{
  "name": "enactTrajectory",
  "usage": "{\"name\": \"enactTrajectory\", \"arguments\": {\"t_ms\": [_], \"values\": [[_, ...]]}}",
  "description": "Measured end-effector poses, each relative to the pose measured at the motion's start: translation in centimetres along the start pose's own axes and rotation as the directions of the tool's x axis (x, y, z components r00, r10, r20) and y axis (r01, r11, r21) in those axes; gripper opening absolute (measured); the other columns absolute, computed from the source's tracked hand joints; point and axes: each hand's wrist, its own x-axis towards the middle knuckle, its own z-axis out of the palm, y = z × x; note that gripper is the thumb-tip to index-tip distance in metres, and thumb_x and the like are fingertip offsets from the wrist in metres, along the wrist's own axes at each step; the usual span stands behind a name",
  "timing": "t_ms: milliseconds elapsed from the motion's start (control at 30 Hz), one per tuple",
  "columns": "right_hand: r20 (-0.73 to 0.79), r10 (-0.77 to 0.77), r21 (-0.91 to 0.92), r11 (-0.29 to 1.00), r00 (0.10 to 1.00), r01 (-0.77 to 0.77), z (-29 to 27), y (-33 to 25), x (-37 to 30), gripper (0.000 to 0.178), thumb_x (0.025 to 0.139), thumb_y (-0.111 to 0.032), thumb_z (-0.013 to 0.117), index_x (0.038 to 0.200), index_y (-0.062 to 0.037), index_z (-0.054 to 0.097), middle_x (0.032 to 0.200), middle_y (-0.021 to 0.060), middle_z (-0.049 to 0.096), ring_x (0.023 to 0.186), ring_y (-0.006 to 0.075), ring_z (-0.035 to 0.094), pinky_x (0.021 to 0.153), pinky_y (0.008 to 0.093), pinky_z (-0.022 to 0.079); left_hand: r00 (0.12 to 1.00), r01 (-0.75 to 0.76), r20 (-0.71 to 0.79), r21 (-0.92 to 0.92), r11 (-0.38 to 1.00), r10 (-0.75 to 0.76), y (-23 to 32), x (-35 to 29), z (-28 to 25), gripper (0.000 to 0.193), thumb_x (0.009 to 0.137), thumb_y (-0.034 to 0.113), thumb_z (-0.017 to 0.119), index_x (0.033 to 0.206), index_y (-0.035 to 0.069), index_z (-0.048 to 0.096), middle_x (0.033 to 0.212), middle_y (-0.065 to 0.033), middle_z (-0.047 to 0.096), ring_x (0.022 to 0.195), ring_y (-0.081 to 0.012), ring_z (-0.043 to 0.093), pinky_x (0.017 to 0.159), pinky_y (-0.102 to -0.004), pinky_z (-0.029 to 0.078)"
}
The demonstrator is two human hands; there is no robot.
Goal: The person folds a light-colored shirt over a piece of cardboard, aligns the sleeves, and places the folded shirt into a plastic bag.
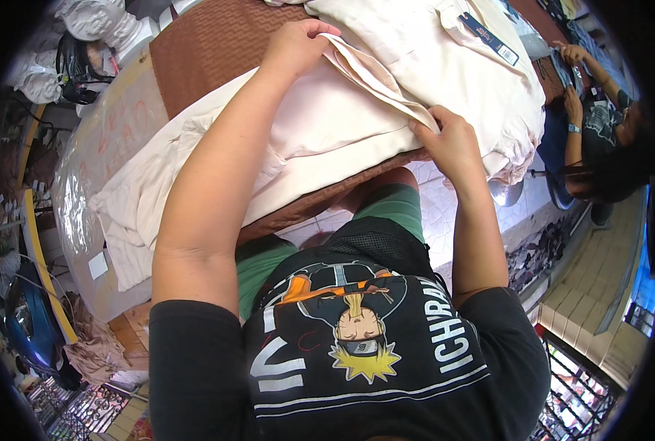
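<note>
A cream-coloured garment [298, 147] lies spread over the table in front of me. My left hand [301, 45] pinches one end of its folded edge at the far side. Nearer and to the right, my right hand [449, 140] grips the other end of that edge between thumb and fingers. Between the hands the edge is lifted a little and shows several layers. More cream cloth [482, 95] is heaped just beyond, with a dark blue hang tag [487, 37] on it. The garment's long part trails to the lower left.
Brown quilted cloth [224, 48] covers the table. Clear plastic wrap [84, 198] covers the table's left end. A co-worker [607, 132] handles blue cloth at the right. White busts [107, 22] stand at the far left. Pale tiles [445, 213] show below the table.
</note>
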Motion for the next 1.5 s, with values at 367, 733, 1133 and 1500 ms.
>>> {"name": "enactTrajectory", "arguments": {"t_ms": [367, 733, 1133, 1500], "values": [[0.182, -0.615, -0.002, 0.780, 0.767, 0.626, 2.8, -6.6, -6.7, 0.027, 0.075, -0.015, 0.074, 0.097, -0.0055, 0.062, 0.082, 0.0119, 0.065, 0.070, 0.0270, 0.066, 0.062, 0.0380, 0.051, 0.905, 0.422, 0.111, -0.339, 0.841, -0.410, -3.4, -5.0, -8.7, 0.035, 0.091, 0.016, 0.054, 0.125, 0.007, 0.056, 0.110, -0.0066, 0.063, 0.098, -0.0161, 0.061, 0.093, -0.0295, 0.047], [0.048, -0.579, 0.044, 0.816, 0.814, 0.577, 1.1, -5.4, -4.5, 0.031, 0.073, -0.016, 0.074, 0.099, -0.0035, 0.063, 0.088, 0.0110, 0.063, 0.080, 0.0287, 0.061, 0.070, 0.0375, 0.049, 0.951, 0.299, 0.051, 0.089, 0.950, -0.304, -3.8, -4.1, -8.0, 0.051, 0.083, 0.031, 0.070, 0.127, 0.010, 0.057, 0.109, -0.0088, 0.064, 0.100, -0.0175, 0.060, 0.086, -0.0301, 0.047], [-0.077, -0.580, 0.125, 0.801, 0.811, 0.585, 4.0, -3.5, -4.5, 0.036, 0.072, -0.017, 0.075, 0.101, -0.0061, 0.058, 0.095, 0.0109, 0.060, 0.091, 0.0295, 0.058, 0.077, 0.0396, 0.046, 0.975, 0.160, 0.039, 0.569, 0.807, -0.220, 5.1, -14.4, -4.6, 0.033, 0.084, 0.035, 0.067, 0.083, 0.001, 0.068, 0.070, -0.0145, 0.065, 0.065, -0.0246, 0.064, 0.063, -0.0342, 0.049], [-0.165, -0.673, -0.016, 0.732, 0.721, 0.681, 6.2, -0.8, -4.1, 0.021, 0.071, -0.004, 0.066, 0.090, -0.0067, 0.057, 0.086, 0.0095, 0.058, 0.081, 0.0291, 0.059, 0.070, 0.0386, 0.047, 0.964, 0.251, -0.002, 0.334, 0.909, -0.266, 3.1, -17.3, -4.3, 0.032, 0.087, 0.031, 0.064, 0.080, 0.000, 0.067, 0.061, -0.0065, 0.061, 0.058, -0.0104, 0.052, 0.058, -0.0277, 0.045]]}}
